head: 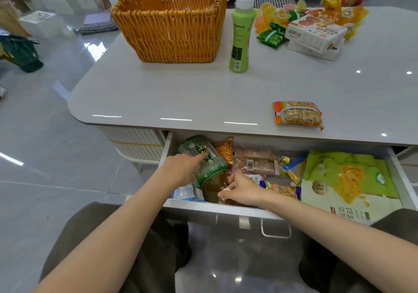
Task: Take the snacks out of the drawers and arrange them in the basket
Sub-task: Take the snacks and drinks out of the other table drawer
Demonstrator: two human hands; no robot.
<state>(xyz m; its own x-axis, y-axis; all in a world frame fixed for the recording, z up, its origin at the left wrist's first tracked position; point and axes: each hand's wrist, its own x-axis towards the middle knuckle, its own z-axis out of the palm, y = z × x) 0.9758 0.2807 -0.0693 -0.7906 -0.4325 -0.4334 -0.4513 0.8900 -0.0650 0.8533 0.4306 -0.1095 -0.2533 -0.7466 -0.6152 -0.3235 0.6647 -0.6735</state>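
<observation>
- Lying slantwise in the left part of the open drawer (226, 209), the green-labelled bottle (208, 163) is the thing in hand. Its long axis runs from far-left to near-right, and what looks like the capped end points toward the person.
- The left hand (181, 168) rests on the far half, forefinger straight along the label. Whether the other fingers curl under the bottle is hidden.
- The right hand (243, 188) pinches the near end with curled fingertips, so it seems to have the firmer hold.
- Both hands are on the bottle, one at each end, so a level lift straight up looks likely.
- The basket (172, 21) stands on the far left of the table (181, 93), beyond and slightly left of the bottle. The left hand is nearer to it.
- Packets crowd the bottle's right side, so lifting clear of them before moving away matters.
</observation>
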